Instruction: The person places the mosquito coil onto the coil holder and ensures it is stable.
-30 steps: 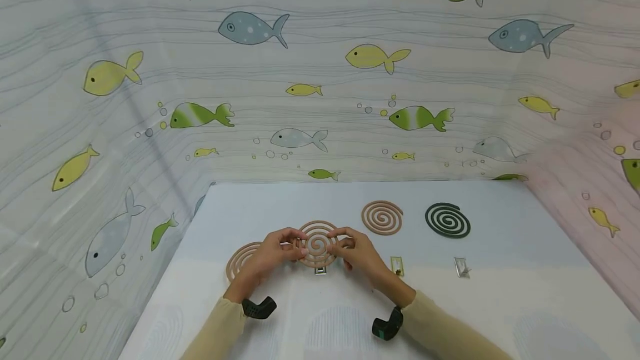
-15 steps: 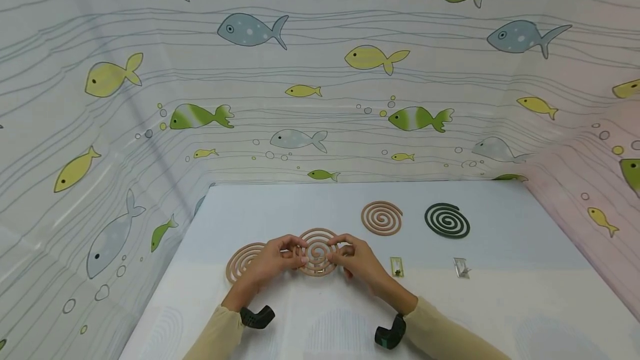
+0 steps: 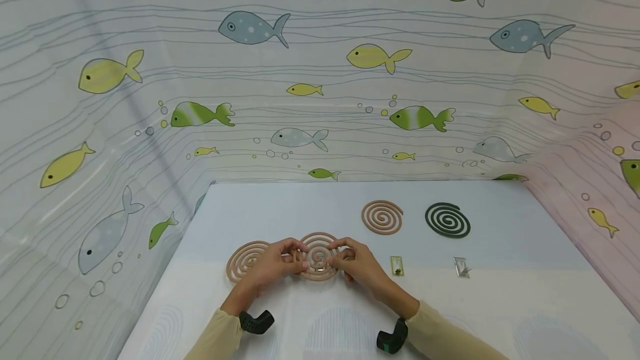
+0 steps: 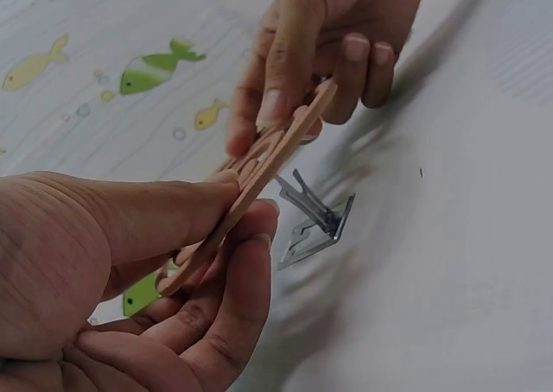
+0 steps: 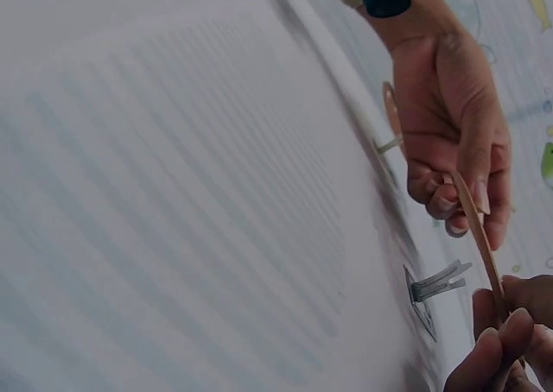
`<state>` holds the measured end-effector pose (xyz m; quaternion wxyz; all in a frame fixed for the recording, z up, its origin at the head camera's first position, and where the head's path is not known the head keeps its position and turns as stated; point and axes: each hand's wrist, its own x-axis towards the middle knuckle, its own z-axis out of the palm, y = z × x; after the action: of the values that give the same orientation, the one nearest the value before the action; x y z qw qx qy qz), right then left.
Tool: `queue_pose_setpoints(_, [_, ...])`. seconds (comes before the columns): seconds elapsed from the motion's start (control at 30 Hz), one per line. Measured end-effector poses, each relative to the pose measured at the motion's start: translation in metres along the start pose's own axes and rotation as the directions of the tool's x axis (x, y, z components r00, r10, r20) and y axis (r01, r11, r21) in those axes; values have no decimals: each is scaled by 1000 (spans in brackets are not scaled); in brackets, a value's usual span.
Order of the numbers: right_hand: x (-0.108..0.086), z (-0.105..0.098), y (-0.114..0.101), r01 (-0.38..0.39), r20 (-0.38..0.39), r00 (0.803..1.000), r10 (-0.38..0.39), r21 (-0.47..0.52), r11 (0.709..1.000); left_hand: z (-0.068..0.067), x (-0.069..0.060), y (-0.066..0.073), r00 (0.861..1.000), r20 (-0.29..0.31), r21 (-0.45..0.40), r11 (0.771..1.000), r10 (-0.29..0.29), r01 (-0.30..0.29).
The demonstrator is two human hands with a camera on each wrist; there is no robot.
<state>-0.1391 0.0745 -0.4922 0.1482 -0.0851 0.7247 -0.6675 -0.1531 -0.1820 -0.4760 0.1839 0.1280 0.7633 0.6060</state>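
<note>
A brown mosquito coil (image 3: pixel 319 278) is held between my two hands. My left hand (image 3: pixel 274 264) pinches its left edge, thumb on top, and my right hand (image 3: pixel 359 261) pinches the right edge. In the left wrist view the coil (image 4: pixel 283 153) is raised over a small metal coil stand (image 4: pixel 327 223) with upright prongs. Those prongs come close to the coil's underside; whether they touch it I cannot tell. The right wrist view shows the same stand (image 5: pixel 420 295) beneath the coil, on the white surface.
Another brown coil (image 3: pixel 232 266) sits on a stand at the left, partly behind my left hand. Farther back lie a brown coil (image 3: pixel 382 202) and a dark green coil (image 3: pixel 467 228). A gold-coloured stand (image 3: pixel 397 274) and a silver stand (image 3: pixel 460 267) are at the right.
Both hands have brought the coil down and nearer to me. The stand first showed beyond the coil's near edge; now the coil covers it, with parts glimpsed through the spiral gaps.
</note>
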Motion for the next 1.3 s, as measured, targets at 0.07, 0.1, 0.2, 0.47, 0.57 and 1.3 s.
queue_pose_setpoints(0.07, [0,0,0,0,1,1000,0,1,1000,1,-1,0,1000,-1,0,1000,-6,6])
queue_pose_setpoints(0.1, [0,0,0,0,1,1000,0,0,1000,2,-1,0,1000,0,-2,1000,-6,6])
queue_pose_setpoints(0.2, [-1,0,0,1,-2,1000,-1,0,1000,4,-2,1,1000,2,-8,1000,-5,5])
queue_pose_setpoints(0.47, [-2,0,4,-1,3,1000,1,3,1000,8,-5,0,1000,19,-34,999,-2,3])
queue_pose_setpoints(0.57, [-2,0,6,0,2,1000,0,3,1000,8,-5,-2,1000,19,-38,999,2,-1])
queue_pose_setpoints(1.3, [-3,0,6,4,2,1000,-4,-18,1000,11,-5,-5,1000,31,-54,999,-4,6])
